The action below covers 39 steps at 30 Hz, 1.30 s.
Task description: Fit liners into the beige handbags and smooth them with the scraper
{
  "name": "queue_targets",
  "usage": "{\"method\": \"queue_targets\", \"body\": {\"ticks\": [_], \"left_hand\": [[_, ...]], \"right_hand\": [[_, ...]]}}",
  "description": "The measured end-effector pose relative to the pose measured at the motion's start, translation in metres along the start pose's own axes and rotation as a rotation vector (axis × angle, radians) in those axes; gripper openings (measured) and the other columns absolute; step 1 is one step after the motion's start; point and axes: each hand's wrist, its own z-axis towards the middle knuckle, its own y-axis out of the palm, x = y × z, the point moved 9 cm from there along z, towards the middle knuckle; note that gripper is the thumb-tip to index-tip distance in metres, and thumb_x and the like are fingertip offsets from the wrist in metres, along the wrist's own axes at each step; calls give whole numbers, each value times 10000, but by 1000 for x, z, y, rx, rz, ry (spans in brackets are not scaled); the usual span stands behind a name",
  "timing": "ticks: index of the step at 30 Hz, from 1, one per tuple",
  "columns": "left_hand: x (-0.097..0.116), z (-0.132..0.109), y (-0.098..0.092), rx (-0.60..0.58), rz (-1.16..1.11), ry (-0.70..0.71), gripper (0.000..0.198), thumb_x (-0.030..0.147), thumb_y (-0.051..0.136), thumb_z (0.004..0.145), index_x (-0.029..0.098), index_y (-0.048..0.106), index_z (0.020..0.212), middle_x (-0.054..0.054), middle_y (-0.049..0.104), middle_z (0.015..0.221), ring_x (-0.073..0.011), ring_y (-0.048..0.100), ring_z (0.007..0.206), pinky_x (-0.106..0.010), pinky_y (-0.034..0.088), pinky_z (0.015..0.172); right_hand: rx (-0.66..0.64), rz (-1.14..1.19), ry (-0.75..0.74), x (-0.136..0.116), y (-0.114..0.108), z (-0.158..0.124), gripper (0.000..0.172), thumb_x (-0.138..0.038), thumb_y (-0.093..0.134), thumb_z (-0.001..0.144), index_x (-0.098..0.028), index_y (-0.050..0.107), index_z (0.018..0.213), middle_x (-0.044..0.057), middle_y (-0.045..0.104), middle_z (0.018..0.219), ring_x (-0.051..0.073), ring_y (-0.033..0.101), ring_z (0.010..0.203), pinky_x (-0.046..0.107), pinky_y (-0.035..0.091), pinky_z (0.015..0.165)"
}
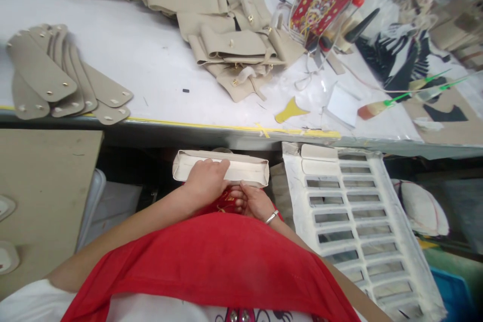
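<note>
Over my lap, below the table's front edge, sits a beige box-shaped bag piece (pixel 221 156) with a pale inside and its long open side facing up. My left hand (pixel 207 178) reaches over its near wall, fingers bent inside and closed on the near rim. With a silver bangle at the wrist, my right hand (pixel 256 201) pinches the same rim a little to the right, its other fingers curled below. The underside of the piece is hidden by my hands and the red apron (pixel 226 256).
On the white table (pixel 151 70) lie stacked beige straps (pixel 41 70), beige bag pieces (pixel 234 45), a yellow scrap (pixel 291 109), a red box (pixel 320 2) and glue brushes (pixel 377 108). A slotted white rack (pixel 350 201) stands at my right, a beige board (pixel 45 176) at my left.
</note>
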Motion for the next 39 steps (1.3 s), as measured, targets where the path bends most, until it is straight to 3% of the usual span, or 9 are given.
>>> {"method": "queue_targets", "body": {"ticks": [2, 5, 14, 29, 39], "left_hand": [[-5, -3, 3, -43, -20, 28, 162, 327, 519, 817, 179, 580, 845, -82, 640, 803, -243, 577, 796, -331, 380, 655], [-7, -5, 2, -29, -36, 65, 182, 293, 482, 835, 179, 596, 750, -74, 642, 793, -240, 570, 792, -335, 366, 645], [-9, -10, 0, 38, 24, 57, 213, 318, 470, 860, 157, 601, 815, -103, 638, 835, -264, 549, 845, -369, 346, 680], [-63, -37, -9, 49, 11, -71, 213, 270, 460, 852, 195, 627, 743, -54, 628, 814, -225, 506, 820, -362, 285, 655], [-92, -55, -13, 149, 68, -114, 189, 313, 501, 841, 219, 645, 761, -40, 582, 909, -232, 465, 863, -376, 305, 690]], "right_hand": [[2, -5, 1, 2, 2, 2, 253, -331, 504, 872, -128, 593, 752, -9, 611, 556, 54, 462, 375, 197, 359, 408], [-16, -4, 1, 5, 8, 5, 262, -323, 493, 879, -124, 598, 746, -5, 614, 559, 58, 469, 378, 201, 363, 407], [-52, -50, 20, 9, 37, 5, 267, -331, 480, 888, -133, 574, 737, 2, 631, 565, 61, 464, 352, 197, 347, 389], [-118, -170, 45, 24, 73, 19, 329, -347, 421, 914, -122, 601, 755, 32, 653, 612, 66, 493, 363, 183, 355, 357], [-230, -275, 41, 38, 123, 20, 379, -343, 334, 940, -144, 592, 746, 29, 645, 603, 76, 500, 356, 194, 374, 359]]}}
